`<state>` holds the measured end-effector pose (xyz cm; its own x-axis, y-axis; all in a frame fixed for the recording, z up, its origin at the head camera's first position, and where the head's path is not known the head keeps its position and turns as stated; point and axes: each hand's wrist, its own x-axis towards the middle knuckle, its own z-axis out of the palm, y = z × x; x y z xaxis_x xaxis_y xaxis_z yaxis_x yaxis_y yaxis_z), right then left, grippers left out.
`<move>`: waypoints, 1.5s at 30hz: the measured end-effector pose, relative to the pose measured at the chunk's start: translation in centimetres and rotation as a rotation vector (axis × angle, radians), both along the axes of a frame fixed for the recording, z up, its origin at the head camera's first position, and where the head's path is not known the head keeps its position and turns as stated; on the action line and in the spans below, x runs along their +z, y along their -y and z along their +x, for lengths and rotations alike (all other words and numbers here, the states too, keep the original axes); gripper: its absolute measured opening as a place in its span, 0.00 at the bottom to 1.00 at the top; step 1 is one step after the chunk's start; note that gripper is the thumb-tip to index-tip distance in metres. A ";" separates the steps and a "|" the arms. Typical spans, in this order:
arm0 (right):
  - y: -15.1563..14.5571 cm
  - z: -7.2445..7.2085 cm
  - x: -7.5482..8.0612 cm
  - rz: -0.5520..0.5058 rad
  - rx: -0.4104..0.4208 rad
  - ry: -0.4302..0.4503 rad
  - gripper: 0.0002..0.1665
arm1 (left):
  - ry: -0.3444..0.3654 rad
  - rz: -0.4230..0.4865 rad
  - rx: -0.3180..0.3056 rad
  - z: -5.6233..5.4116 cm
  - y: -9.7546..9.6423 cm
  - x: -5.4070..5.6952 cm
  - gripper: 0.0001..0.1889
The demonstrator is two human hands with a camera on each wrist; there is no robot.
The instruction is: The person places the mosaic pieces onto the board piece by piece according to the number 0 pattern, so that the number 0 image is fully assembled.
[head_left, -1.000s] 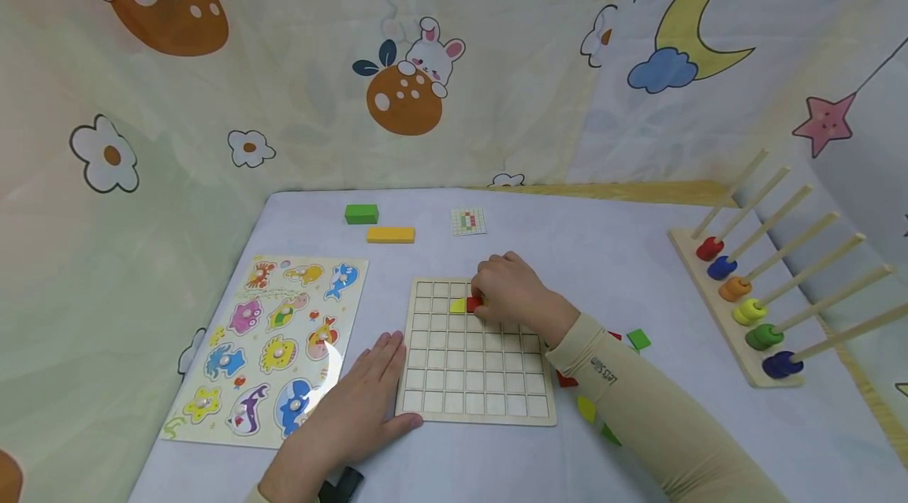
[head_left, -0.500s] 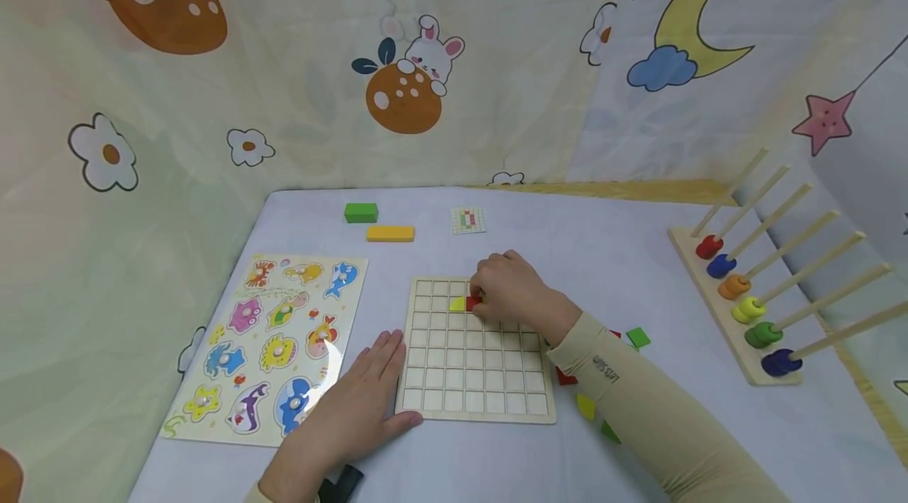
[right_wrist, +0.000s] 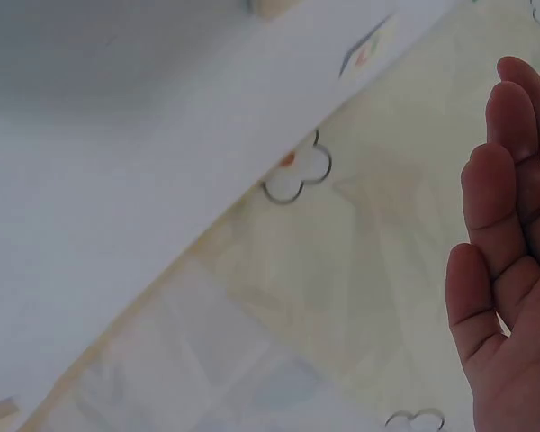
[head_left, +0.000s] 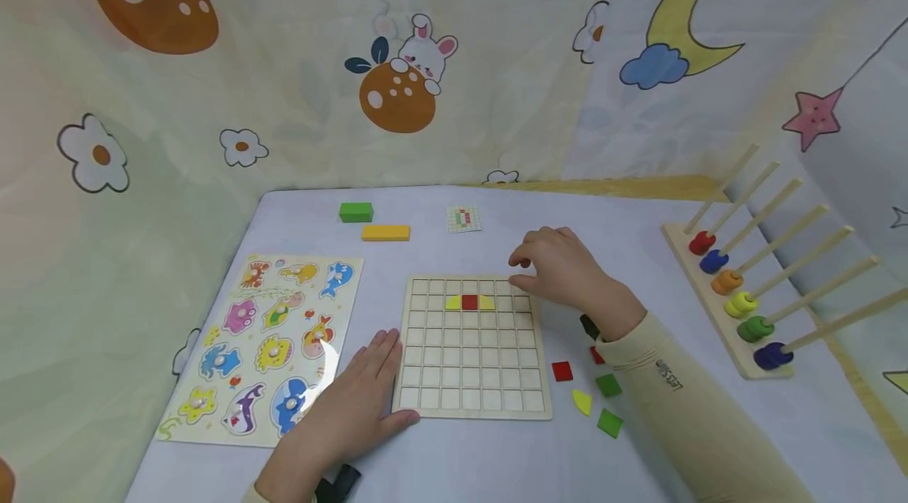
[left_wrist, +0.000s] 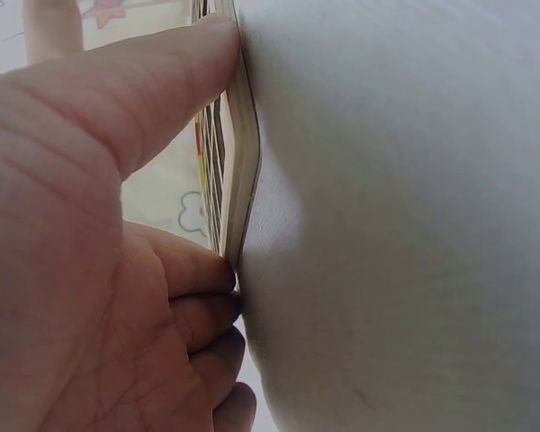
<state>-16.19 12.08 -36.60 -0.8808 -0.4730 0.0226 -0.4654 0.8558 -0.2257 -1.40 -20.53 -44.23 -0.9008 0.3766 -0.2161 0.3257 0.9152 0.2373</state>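
A square wooden grid board [head_left: 471, 361] lies on the white tabletop in the head view. In one of its upper rows sit a red square tile [head_left: 470, 303], a yellow tile [head_left: 452, 303] to its left and another yellow tile [head_left: 487, 303] to its right. My left hand [head_left: 362, 389] rests flat along the board's left edge, thumb at the near corner; the left wrist view shows thumb and fingertips touching the board's side [left_wrist: 243, 171]. Over the board's upper right corner is my right hand [head_left: 563, 270], thumb and forefinger apart, holding nothing.
Right of the board lie loose tiles: a red square [head_left: 562, 371], a yellow piece [head_left: 582, 402], green squares [head_left: 610, 422]. A peg rack [head_left: 731, 306] with beads stands far right, an animal puzzle [head_left: 258, 341] left. Behind are a pattern card [head_left: 464, 219], green block [head_left: 356, 212] and yellow block [head_left: 386, 233].
My right hand has let go at the row of tiles and moved right, uncovering a yellow tile right of the red one. The left hand has stayed at the board's edge.
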 end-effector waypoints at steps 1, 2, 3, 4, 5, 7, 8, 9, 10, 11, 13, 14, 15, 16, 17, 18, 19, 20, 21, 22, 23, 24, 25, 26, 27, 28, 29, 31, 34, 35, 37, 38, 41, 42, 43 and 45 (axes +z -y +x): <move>-0.5 0.1 0.1 -0.002 -0.015 -0.005 0.14 | 0.001 0.000 0.001 0.0 0.0 0.0 0.57; -1.0 0.3 0.3 -0.002 -0.027 -0.011 0.14 | 0.004 -0.002 0.002 0.0 0.0 0.0 0.57; -1.5 0.4 0.4 0.002 -0.038 -0.018 0.14 | 0.006 0.002 0.004 0.0 0.1 -0.1 0.57; -2.0 0.6 0.5 0.006 -0.049 -0.022 0.14 | 0.010 0.000 0.006 0.0 0.1 -0.1 0.57; -2.4 0.8 0.6 0.010 -0.059 -0.025 0.14 | 0.013 0.002 0.007 0.0 0.1 -0.1 0.57; -3.4 1.2 0.8 0.019 -0.082 -0.030 0.15 | 0.016 -0.003 0.008 0.0 0.1 -0.1 0.57; -3.9 1.4 0.9 0.025 -0.092 -0.032 0.16 | 0.017 -0.004 0.008 0.0 0.1 -0.1 0.57; -4.3 1.6 0.9 0.030 -0.104 -0.031 0.16 | 0.015 -0.005 0.007 0.0 0.1 -0.1 0.58; -4.8 1.8 0.9 0.033 -0.118 -0.029 0.16 | 0.014 -0.009 0.005 0.0 0.1 -0.1 0.58; -5.4 2.1 0.9 0.038 -0.130 -0.028 0.17 | 0.013 -0.011 0.003 0.0 0.1 -0.1 0.58; -6.4 2.6 1.0 0.049 -0.147 -0.021 0.17 | 0.013 -0.014 0.000 0.0 0.1 -0.1 0.58; -6.9 2.8 0.9 0.054 -0.153 -0.017 0.17 | 0.015 -0.014 0.000 0.0 0.1 -0.1 0.58; -7.3 3.0 0.9 0.058 -0.160 -0.012 0.17 | 0.017 -0.015 0.001 0.0 0.1 0.0 0.57; -7.9 3.3 0.8 0.062 -0.165 -0.008 0.17 | 0.020 -0.016 0.000 0.0 0.1 0.1 0.57; -8.4 3.5 0.8 0.066 -0.168 -0.006 0.17 | 0.023 -0.017 0.001 0.0 0.1 0.1 0.57; -8.8 3.7 0.7 0.070 -0.170 -0.005 0.17 | 0.024 -0.016 0.001 0.0 0.1 0.2 0.57; -9.3 3.9 0.6 0.073 -0.173 -0.003 0.17 | 0.024 -0.016 0.001 0.0 0.1 0.2 0.57; -9.7 4.1 0.4 0.078 -0.178 -0.002 0.17 | 0.024 -0.018 0.002 0.1 0.1 0.3 0.57; -10.1 4.3 0.3 0.081 -0.184 0.003 0.17 | 0.023 -0.023 0.002 0.0 0.1 0.3 0.57; -10.5 4.5 0.2 0.085 -0.188 0.007 0.17 | 0.022 -0.027 0.001 0.0 0.1 0.3 0.56; -10.8 4.7 0.0 0.089 -0.193 0.014 0.17 | 0.021 -0.030 0.002 0.0 0.0 0.3 0.56; -11.1 4.8 -0.2 0.093 -0.197 0.024 0.17 | 0.018 -0.034 0.001 0.0 0.0 0.3 0.56; -11.3 5.0 -0.4 0.098 -0.201 0.035 0.17 | 0.019 -0.040 0.001 0.0 0.0 0.3 0.56; -11.5 5.2 -0.5 0.103 -0.206 0.045 0.17 | 0.019 -0.041 0.001 0.0 0.0 0.3 0.56; -11.7 5.3 -0.7 0.107 -0.208 0.055 0.17 | 0.019 -0.041 0.000 -0.1 0.0 0.3 0.56; -11.9 5.5 -0.9 0.113 -0.210 0.065 0.17 | 0.021 -0.036 0.001 -0.1 -0.1 0.3 0.56; -12.0 5.6 -1.1 0.121 -0.210 0.071 0.17 | 0.022 -0.033 0.000 -0.1 -0.1 0.3 0.56; -12.2 5.9 -1.6 0.136 -0.211 0.081 0.16 | 0.024 -0.029 0.000 -0.1 -0.1 0.3 0.56; -12.3 6.1 -2.2 0.144 -0.205 0.095 0.15 | 0.023 -0.023 -0.001 -0.1 -0.1 0.3 0.56; -12.3 6.2 -2.4 0.143 -0.203 0.098 0.15 | 0.024 -0.024 -0.003 -0.1 -0.1 0.3 0.56; -12.3 6.3 -2.7 0.135 -0.202 0.104 0.15 | 0.024 -0.023 -0.003 -0.1 -0.1 0.3 0.56; -12.3 6.4 -2.8 0.134 -0.199 0.105 0.14 | 0.024 -0.023 -0.003 0.0 -0.1 0.3 0.56; -12.3 6.5 -3.2 0.139 -0.204 0.114 0.13 | 0.024 -0.021 -0.001 0.0 -0.1 0.3 0.56; -12.3 6.5 -3.3 0.144 -0.204 0.118 0.13 | 0.023 -0.021 0.000 0.0 -0.1 0.3 0.56; -12.3 6.5 -3.4 0.151 -0.202 0.122 0.13 | 0.023 -0.021 0.001 0.0 -0.1 0.3 0.56; -12.3 6.6 -3.7 0.162 -0.197 0.129 0.12 | 0.023 -0.019 0.000 0.0 -0.1 0.3 0.56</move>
